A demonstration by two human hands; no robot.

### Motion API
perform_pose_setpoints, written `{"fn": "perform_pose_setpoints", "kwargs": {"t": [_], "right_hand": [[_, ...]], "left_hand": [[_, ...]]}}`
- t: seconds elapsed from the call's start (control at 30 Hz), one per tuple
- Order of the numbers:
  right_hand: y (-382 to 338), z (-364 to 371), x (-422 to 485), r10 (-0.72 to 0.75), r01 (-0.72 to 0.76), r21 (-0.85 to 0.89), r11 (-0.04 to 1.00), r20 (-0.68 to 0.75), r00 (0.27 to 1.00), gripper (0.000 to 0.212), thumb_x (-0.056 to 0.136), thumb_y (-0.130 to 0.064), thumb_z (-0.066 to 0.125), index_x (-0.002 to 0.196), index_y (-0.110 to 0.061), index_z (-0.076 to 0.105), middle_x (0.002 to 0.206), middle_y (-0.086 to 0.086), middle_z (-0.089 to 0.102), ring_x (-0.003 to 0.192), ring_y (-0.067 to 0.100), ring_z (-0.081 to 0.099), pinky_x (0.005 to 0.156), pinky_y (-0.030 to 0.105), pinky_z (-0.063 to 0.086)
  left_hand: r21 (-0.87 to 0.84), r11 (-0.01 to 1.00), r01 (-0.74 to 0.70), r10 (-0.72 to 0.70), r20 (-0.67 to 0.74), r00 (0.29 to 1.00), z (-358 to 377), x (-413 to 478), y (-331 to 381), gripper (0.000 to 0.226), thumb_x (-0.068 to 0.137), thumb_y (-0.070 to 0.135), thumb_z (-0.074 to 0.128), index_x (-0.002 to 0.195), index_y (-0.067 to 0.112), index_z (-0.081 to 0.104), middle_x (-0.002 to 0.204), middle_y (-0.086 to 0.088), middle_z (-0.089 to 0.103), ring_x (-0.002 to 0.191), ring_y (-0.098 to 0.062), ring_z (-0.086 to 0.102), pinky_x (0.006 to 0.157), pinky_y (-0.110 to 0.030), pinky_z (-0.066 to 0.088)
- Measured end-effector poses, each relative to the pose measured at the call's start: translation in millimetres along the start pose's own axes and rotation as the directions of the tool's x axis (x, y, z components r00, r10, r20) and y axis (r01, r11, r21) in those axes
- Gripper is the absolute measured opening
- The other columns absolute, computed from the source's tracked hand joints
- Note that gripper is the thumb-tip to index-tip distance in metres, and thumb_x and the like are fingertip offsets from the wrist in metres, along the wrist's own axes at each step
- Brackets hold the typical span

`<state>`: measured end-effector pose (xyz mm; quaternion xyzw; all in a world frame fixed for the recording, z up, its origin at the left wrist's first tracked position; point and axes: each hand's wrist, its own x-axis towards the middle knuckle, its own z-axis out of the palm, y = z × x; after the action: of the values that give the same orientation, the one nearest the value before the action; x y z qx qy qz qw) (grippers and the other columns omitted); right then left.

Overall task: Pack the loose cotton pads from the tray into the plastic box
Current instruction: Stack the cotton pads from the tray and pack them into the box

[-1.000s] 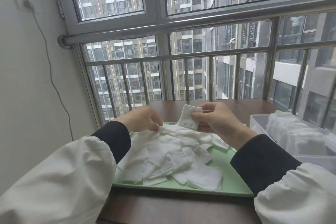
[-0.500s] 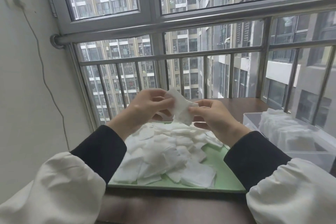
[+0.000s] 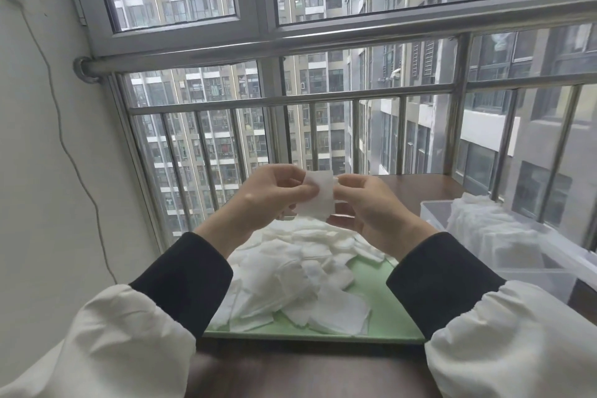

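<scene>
1. Tray (image 3: 381,317) dead ahead, heaped with pads (image 3: 290,268); box (image 3: 549,265) to its right, part filled.
2. Left hand (image 3: 274,194) and right hand (image 3: 371,203) are up over the heap, each pinching an edge of one pad (image 3: 318,197).
3. Danger: an edge pinch on something so light could slip, dropping it short of the box.
4. A second ago the left hand was down on the heap; now it's joined in.
</scene>
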<state>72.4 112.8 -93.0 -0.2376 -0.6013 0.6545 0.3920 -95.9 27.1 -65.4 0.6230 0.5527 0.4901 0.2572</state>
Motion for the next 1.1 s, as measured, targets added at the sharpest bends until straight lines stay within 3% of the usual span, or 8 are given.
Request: {"fn": "perform_pose_setpoints", "kwargs": {"t": [0.17, 0.37, 0.43, 0.5, 0.63, 0.83, 1.0, 1.1], "right_hand": [[1.3, -0.3, -0.9, -0.016, 0.017, -0.009, 1.000, 0.028, 0.999, 0.018, 0.092, -0.007, 0.068, 0.109, -0.001, 0.068, 0.091, 0.010, 0.076, 0.083, 0.024, 0.075, 0.062, 0.026, 0.057], [3.5, -0.2, 1.0, 0.003, -0.002, -0.009, 1.000, 0.063, 0.998, 0.020, 0.093, -0.008, 0.066, 0.110, 0.003, 0.068, 0.099, 0.017, 0.074, 0.089, 0.029, 0.074, 0.072, 0.034, 0.062], [3.6, 0.3, 1.1, 0.007, -0.007, -0.011, 1.000, 0.069, 0.998, 0.018, 0.094, -0.008, 0.063, 0.108, 0.001, 0.069, 0.096, 0.015, 0.073, 0.083, 0.027, 0.073, 0.067, 0.032, 0.060], [2.7, 1.6, 1.1, 0.014, -0.013, -0.021, 1.000, 0.076, 0.997, 0.022, 0.096, -0.014, 0.060, 0.110, 0.000, 0.069, 0.098, 0.015, 0.072, 0.083, 0.025, 0.073, 0.067, 0.031, 0.058], [1.6, 1.0, -0.7, 0.031, -0.025, -0.047, 0.999, 0.143, 0.989, 0.048, 0.090, -0.043, 0.068, 0.115, -0.002, 0.067, 0.103, 0.013, 0.073, 0.093, 0.027, 0.072, 0.084, 0.040, 0.059], [4.6, -0.7, -1.5, -0.024, 0.030, -0.048, 0.998, 0.128, 0.992, 0.050, 0.073, -0.019, 0.081, 0.115, 0.004, 0.065, 0.106, 0.019, 0.074, 0.100, 0.032, 0.073, 0.083, 0.039, 0.060], [4.4, 0.7, -3.3, -0.029, 0.032, -0.025, 0.999, 0.109, 0.994, 0.041, 0.080, -0.012, 0.077, 0.114, 0.006, 0.063, 0.103, 0.018, 0.074, 0.094, 0.030, 0.074, 0.076, 0.037, 0.061], [2.7, 1.0, -5.2, -0.030, 0.034, -0.042, 0.999, 0.089, 0.996, 0.032, 0.087, -0.007, 0.072, 0.115, 0.005, 0.063, 0.106, 0.019, 0.073, 0.094, 0.028, 0.074, 0.072, 0.034, 0.060]], "left_hand": [[0.032, 0.999, -0.016, 0.016, -0.016, 1.000, -2.1, 1.9, -2.7, 0.005, 0.087, 0.021, 0.078, 0.085, 0.022, 0.074, 0.065, 0.012, 0.069, 0.052, 0.002, 0.057, 0.049, -0.010, 0.041], [0.095, 0.995, -0.029, 0.032, -0.027, 0.999, -2.1, 2.4, -4.7, 0.012, 0.080, 0.025, 0.085, 0.081, 0.023, 0.072, 0.069, 0.007, 0.073, 0.056, 0.000, 0.062, 0.051, -0.010, 0.044], [0.143, 0.989, -0.036, 0.042, -0.039, 0.998, -3.1, 3.9, -5.2, 0.014, 0.079, 0.028, 0.086, 0.082, 0.022, 0.073, 0.070, 0.007, 0.073, 0.061, -0.002, 0.065, 0.056, -0.014, 0.048], [0.183, 0.982, -0.043, 0.053, -0.052, 0.997, -4.2, 4.3, -5.3, 0.014, 0.078, 0.027, 0.086, 0.081, 0.022, 0.074, 0.068, 0.010, 0.072, 0.060, 0.000, 0.064, 0.057, -0.014, 0.048], [0.205, 0.977, -0.054, 0.066, -0.054, 0.996, -5.1, 2.5, -7.6, 0.011, 0.079, 0.026, 0.085, 0.079, 0.024, 0.074, 0.067, 0.015, 0.070, 0.061, 0.003, 0.062, 0.058, -0.012, 0.047], [0.198, 0.980, -0.033, 0.051, -0.088, 0.995, -5.7, -3.9, -9.0, 0.008, 0.090, 0.027, 0.074, 0.084, 0.021, 0.076, 0.066, 0.008, 0.068, 0.057, -0.003, 0.059, 0.049, -0.018, 0.043], [0.163, 0.986, 0.024, 0.022, -0.271, 0.962, -4.7, -4.1, -9.9, 0.010, 0.098, 0.017, 0.059, 0.096, 0.017, 0.068, 0.076, -0.002, 0.073, 0.054, -0.010, 0.062, 0.042, -0.024, 0.044], [0.133, 0.991, 0.024, 0.006, -0.217, 0.976, -5.8, -3.5, -9.8, 0.027, 0.094, 0.039, 0.067, 0.110, 0.017, 0.064, 0.085, 0.003, 0.074, 0.063, -0.009, 0.068, 0.047, -0.023, 0.048]]}}
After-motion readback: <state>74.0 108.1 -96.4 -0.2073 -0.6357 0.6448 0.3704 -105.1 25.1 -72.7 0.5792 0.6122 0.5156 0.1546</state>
